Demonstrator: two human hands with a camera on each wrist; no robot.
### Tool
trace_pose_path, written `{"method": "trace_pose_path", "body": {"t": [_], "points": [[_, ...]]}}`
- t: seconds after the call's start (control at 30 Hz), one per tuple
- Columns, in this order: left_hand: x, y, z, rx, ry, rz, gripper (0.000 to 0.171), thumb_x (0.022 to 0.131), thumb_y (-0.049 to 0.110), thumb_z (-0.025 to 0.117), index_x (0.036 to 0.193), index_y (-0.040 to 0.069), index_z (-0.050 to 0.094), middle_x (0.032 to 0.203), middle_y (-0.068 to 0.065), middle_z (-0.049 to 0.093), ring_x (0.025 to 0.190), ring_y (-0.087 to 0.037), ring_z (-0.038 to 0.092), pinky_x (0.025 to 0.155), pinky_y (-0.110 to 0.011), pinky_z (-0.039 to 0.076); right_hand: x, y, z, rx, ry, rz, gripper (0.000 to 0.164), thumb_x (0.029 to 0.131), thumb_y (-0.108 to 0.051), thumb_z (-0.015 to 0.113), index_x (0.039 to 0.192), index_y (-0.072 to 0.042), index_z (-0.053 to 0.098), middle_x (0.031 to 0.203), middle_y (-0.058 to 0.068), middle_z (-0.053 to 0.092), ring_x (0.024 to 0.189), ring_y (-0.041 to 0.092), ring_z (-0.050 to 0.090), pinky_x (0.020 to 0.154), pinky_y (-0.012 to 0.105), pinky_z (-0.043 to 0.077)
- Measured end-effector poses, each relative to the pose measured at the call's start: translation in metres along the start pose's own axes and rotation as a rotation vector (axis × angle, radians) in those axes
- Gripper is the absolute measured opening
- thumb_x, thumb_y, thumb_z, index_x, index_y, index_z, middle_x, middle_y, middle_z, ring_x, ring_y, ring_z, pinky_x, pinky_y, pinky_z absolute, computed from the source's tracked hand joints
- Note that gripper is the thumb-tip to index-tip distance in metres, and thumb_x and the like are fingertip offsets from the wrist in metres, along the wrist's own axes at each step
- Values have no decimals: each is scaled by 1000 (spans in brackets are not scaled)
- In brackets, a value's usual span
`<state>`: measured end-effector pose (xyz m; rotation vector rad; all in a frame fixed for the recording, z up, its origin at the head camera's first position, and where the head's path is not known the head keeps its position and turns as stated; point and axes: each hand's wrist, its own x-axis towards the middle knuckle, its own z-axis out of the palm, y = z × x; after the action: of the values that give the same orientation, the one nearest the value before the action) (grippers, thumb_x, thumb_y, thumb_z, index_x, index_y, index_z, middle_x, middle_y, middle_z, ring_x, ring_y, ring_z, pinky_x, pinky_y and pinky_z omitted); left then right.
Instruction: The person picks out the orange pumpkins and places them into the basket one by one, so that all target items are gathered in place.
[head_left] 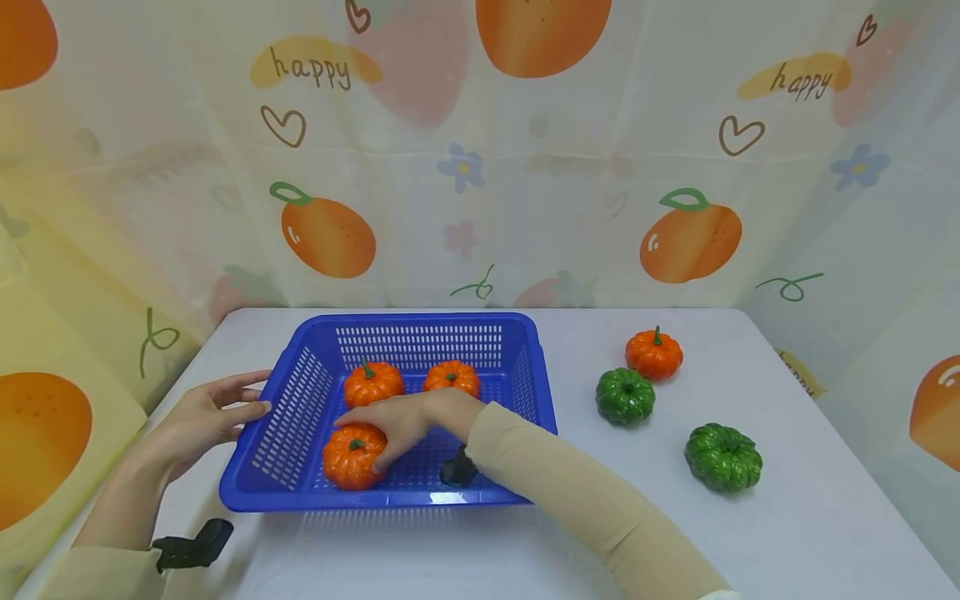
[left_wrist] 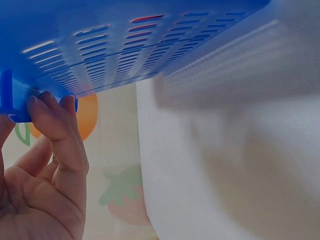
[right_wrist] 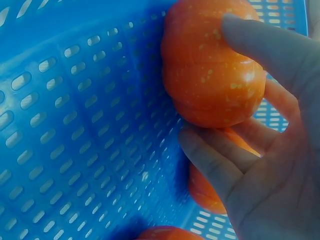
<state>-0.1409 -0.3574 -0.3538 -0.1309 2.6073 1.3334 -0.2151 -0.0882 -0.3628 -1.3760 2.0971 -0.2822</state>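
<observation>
A blue plastic basket [head_left: 390,498] with slotted walls stands on the white table. Inside it are three small orange pumpkins; my right hand [head_left: 401,425] grips the front-left pumpkin [head_left: 348,458], thumb on the near side and fingers around the far side. The right wrist view shows this pumpkin [right_wrist: 210,70] between thumb and fingers, close to the basket wall [right_wrist: 75,100]. Behind it sit a second pumpkin [head_left: 373,384] and a third pumpkin [head_left: 452,377], partly covered by my right hand. At the basket's left rim, my left hand [head_left: 202,421] holds the edge, its fingertips [left_wrist: 42,107] curled at the rim.
To the right of the basket, an orange pumpkin [head_left: 654,355] stands just behind a green pumpkin [head_left: 626,396]. Another green pumpkin [head_left: 723,457] lies nearer the table's right edge. A patterned curtain [head_left: 555,183] hangs behind the table [head_left: 600,533].
</observation>
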Motion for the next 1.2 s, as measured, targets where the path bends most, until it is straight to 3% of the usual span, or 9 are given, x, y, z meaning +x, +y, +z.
{"method": "trace_pose_path", "body": {"t": [0.33, 0.83, 1.07, 1.2], "points": [[1, -3, -1, -5, -4, -3, 71, 89, 38, 58, 145, 7, 27, 126, -24, 46, 88, -9, 60, 75, -29, 52, -1, -1, -1, 16, -1, 8, 74, 85, -32, 65, 146, -29, 23, 146, -7, 31, 130, 7, 32, 109, 27, 25], [0, -2, 0, -7, -1, -4, 72, 89, 40, 58, 145, 7, 27, 126, -24, 46, 89, -11, 60, 75, -30, 52, -13, 0, -10, 36, 29, -61, 69, 87, -29, 63, 145, -22, 27, 148, -6, 30, 132, 7, 30, 108, 22, 25], [1, -3, 0, -5, 1, -5, 73, 88, 41, 58, 145, 7, 27, 127, -25, 45, 90, -12, 61, 76, -32, 53, -24, -1, -20, -31, 104, -106, 61, 88, -30, 61, 142, -21, 34, 144, -7, 36, 129, 7, 35, 106, 21, 27], [1, -3, 0, 2, 3, -5, 72, 89, 40, 58, 145, 7, 27, 127, -25, 45, 90, -12, 61, 76, -32, 53, -33, -2, -26, -15, 160, -130, 56, 89, -28, 61, 139, -20, 39, 140, -5, 43, 125, 8, 41, 104, 21, 31]]}}
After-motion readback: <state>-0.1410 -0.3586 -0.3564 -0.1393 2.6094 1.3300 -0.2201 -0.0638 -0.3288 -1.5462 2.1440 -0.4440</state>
